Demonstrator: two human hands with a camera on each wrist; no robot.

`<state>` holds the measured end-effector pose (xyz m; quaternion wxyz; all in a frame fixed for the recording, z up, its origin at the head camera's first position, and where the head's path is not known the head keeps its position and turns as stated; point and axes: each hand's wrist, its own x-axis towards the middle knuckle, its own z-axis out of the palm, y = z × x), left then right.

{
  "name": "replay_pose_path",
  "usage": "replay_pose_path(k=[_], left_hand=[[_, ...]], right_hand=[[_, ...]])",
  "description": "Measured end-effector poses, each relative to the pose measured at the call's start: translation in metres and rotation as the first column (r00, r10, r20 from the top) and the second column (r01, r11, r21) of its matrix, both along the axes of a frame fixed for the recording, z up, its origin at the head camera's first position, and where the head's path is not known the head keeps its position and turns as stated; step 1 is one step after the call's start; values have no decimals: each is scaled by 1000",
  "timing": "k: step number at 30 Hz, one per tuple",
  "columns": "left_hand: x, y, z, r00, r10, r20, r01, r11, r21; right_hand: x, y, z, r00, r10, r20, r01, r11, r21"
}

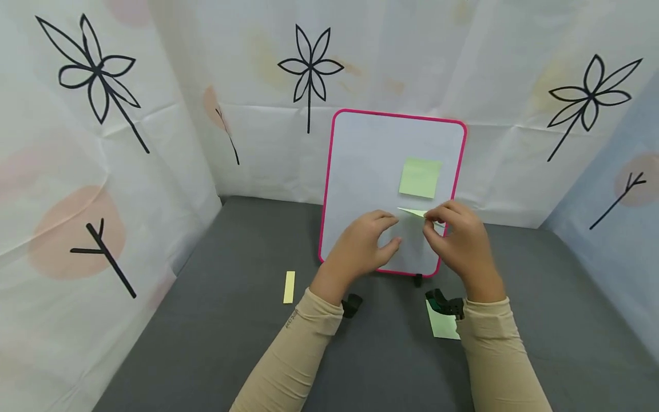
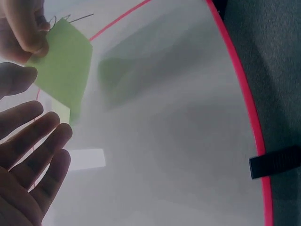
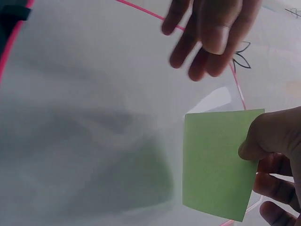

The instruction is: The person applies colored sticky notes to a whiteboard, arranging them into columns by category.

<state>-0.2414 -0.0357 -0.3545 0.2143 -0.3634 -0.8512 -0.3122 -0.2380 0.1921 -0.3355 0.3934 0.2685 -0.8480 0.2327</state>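
My right hand (image 1: 460,243) pinches a green sticky note (image 3: 218,162) by one edge, between thumb and fingers, in front of the whiteboard (image 1: 360,171). In the head view that note is seen nearly edge-on. My left hand (image 1: 362,243) is held beside it with fingers spread and nothing in them; in the left wrist view its fingers (image 2: 51,136) are apart from the note. Another green sticky note (image 1: 420,178) is stuck on the upper right part of the board, which has a pink rim and leans against the back wall.
A narrow yellow strip (image 1: 289,287) lies on the dark grey table (image 1: 247,355) to the left. Partly under my right wrist lies a further green note (image 1: 443,325). A small black clip (image 1: 418,280) sits at the board's bottom edge. Patterned cloth (image 1: 247,149) hangs around the table.
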Motion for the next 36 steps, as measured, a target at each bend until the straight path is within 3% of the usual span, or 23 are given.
replay_pose_path(k=[7, 13, 20, 27, 36], left_hand=[[-13, -14, -2, 999, 43, 28, -43, 999, 7], [-19, -18, -1, 996, 82, 45, -83, 996, 18], [-20, -8, -6, 997, 38, 73, -39, 999, 12], [-17, -3, -10, 997, 26, 78, -26, 1000, 4], [-14, -1, -9, 997, 43, 64, -41, 999, -31]], right_hand=[[-17, -13, 9, 997, 6, -72, -7, 1000, -15], [-21, -13, 12, 998, 15, -61, -13, 999, 39], [-17, -1, 10, 999, -10, -38, 10, 1000, 15], [-16, 1, 4, 999, -7, -54, 10, 998, 55], [-16, -8, -4, 999, 44, -1, -44, 999, 16]])
